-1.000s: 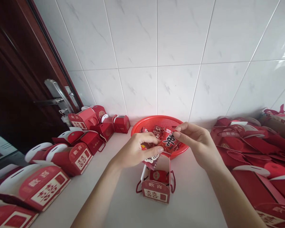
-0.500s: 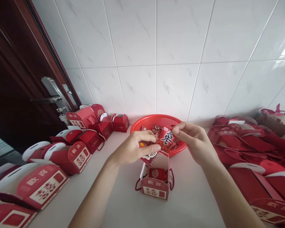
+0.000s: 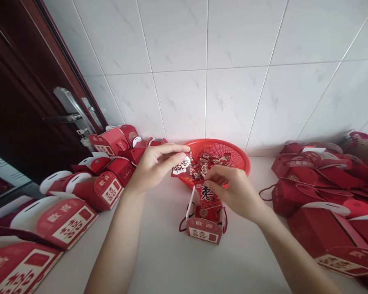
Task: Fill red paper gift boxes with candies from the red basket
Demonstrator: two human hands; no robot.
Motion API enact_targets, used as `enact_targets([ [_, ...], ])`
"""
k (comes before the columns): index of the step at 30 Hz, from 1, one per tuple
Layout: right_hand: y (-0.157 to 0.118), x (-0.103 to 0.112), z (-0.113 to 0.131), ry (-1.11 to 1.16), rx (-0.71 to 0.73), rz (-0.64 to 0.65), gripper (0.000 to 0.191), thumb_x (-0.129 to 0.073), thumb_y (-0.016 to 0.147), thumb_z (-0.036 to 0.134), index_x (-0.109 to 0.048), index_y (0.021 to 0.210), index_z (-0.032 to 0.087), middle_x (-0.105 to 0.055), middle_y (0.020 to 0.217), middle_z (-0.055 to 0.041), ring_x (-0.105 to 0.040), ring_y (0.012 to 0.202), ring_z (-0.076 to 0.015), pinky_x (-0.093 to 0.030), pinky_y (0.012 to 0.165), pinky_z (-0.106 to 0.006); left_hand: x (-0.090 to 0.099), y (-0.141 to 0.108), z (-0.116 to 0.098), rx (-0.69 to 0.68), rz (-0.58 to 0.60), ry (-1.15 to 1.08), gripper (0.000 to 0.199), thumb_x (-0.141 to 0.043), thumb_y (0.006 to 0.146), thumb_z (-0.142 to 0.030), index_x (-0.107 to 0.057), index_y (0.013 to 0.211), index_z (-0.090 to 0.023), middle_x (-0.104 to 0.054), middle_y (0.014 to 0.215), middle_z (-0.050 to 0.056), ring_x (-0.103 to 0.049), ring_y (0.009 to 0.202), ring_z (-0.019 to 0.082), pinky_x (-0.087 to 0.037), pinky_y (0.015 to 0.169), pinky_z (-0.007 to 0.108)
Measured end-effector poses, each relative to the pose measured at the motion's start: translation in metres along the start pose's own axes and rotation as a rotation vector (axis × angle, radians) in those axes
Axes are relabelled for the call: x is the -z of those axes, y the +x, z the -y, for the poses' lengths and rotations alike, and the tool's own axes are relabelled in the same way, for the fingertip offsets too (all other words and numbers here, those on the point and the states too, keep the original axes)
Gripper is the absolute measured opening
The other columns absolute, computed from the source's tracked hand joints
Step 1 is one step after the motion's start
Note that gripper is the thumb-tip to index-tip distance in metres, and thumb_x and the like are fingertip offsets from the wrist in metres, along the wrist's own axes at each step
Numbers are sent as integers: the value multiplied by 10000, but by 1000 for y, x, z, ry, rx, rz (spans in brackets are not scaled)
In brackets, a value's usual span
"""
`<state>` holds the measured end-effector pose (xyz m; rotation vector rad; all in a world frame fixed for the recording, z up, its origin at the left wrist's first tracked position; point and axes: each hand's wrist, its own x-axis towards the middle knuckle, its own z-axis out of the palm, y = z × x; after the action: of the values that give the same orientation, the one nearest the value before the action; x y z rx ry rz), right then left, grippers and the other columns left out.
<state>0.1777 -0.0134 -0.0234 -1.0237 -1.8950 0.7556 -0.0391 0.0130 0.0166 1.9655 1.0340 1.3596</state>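
Observation:
Between the thumb and fingers of my left hand is a dark red packet with a white printed patch, held left of the basket's front rim. My right hand pinches the top of a red packet printed with a large black character. That packet hangs over an open red gift box with cord handles. Inside the box lies a smaller red item, partly covered by the hanging packet. Just behind the box stands a red plastic basket holding many small wrapped packets.
Several red gift boxes stand in rows on the left. More red boxes, many folded flat, are heaped on the right. A white tiled wall closes off the back, with a dark door at the left.
My hands have parted. The right one has brought the black-lettered packet down over the gift box, while the left has moved up and left with the dark red packet. The view has shifted slightly.

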Motion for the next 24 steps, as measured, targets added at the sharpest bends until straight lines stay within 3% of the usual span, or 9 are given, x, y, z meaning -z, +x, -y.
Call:
enact_targets([
  [5,-3,-20,0,-312,-34,77,185,-528,871,67,-592,789,220,-661,690,-8,-511,561,-144,-307,576,-277,-4,0,2,10,31,-7,267,-731,835,-360,-808,1009,-175,-780,1015,73,-709,896,201,-577,749,287],
  [10,-3,-23,3,-594,-33,165,227,-528,826,2,-548,705,193,-585,602,-1,-358,508,-117,-238,600,-297,-7,0,4,-16,62,4,271,-720,839,-365,-810,1017,-180,-768,954,60,-684,811,169,-547,667,252],
  [15,-2,-16,6,-624,-33,371,269,-492,810,-31,-603,683,179,-602,626,0,-444,567,-117,-250,610,-289,-8,1,6,-20,97,8,257,-722,851,-355,-811,1031,-195,-761,953,56,-682,820,162,-539,663,234],
  [19,-1,-2,5,-560,-49,159,256,-510,887,69,-602,676,180,-629,661,-21,-537,655,-151,-310,611,-280,-7,0,4,-15,124,12,254,-713,870,-349,-804,1054,-199,-764,987,57,-696,893,182,-559,714,246],
  [22,-2,14,4,-329,-45,-21,224,-511,953,200,-649,777,189,-688,738,-25,-604,676,-159,-396,611,-275,-9,-2,2,-14,182,20,236,-689,899,-323,-796,1078,-212,-764,1057,53,-699,979,190,-571,796,256],
  [24,-2,23,3,-143,-25,-68,195,-538,971,288,-681,881,192,-730,805,-33,-661,730,-171,-471,654,-283,-12,-4,2,-22,235,21,250,-679,912,-310,-777,1123,-220,-757,1111,50,-698,1004,186,-576,826,260],
])
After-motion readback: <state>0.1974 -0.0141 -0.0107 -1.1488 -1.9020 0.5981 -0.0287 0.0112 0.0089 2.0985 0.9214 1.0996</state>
